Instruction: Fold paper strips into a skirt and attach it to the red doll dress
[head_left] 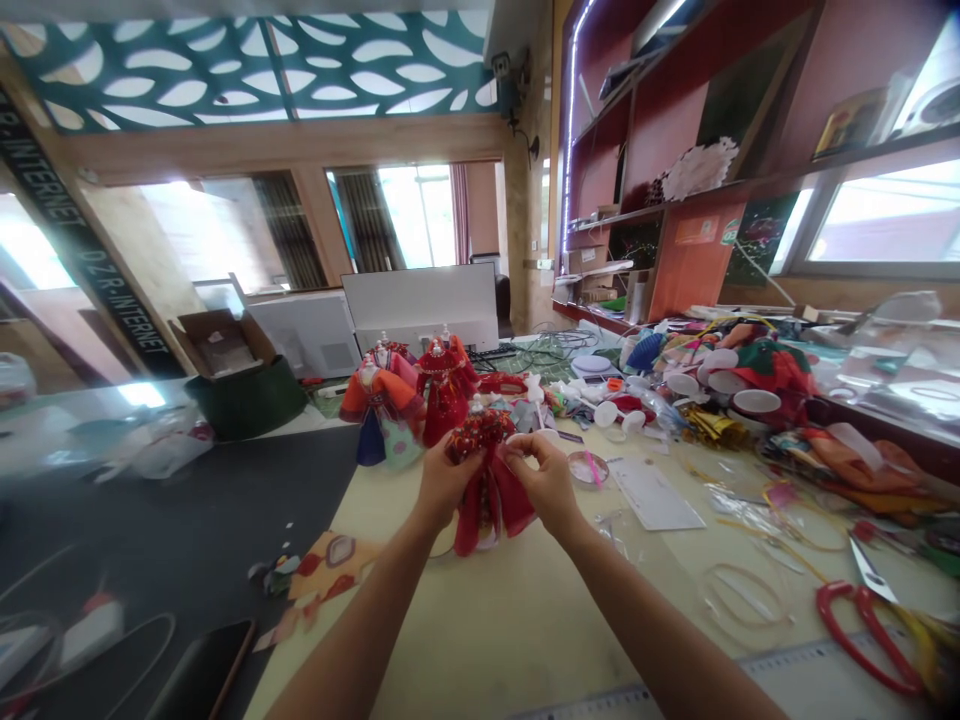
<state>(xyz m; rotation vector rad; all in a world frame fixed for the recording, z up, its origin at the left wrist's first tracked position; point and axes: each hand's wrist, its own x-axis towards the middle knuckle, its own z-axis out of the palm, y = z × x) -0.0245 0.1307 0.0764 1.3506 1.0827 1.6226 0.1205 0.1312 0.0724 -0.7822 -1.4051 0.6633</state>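
Miniature red dress [487, 510] pinched between both hands, held above a cream worktable [525, 640]

Left hand [448, 482] and right hand [546, 482] are close but apart, each clamped on one side of the beaded bodice [480, 432], a two-sided grip that appears to steady it. Two other dresses on stands [420, 400] stand just behind, probably upright to spare their skirts; red-handled scissors [862, 640] lie to the right, seemingly within reach

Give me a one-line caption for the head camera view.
Left hand and right hand pinch a red miniature dress at a cluttered craft table, beside an orange miniature gown.
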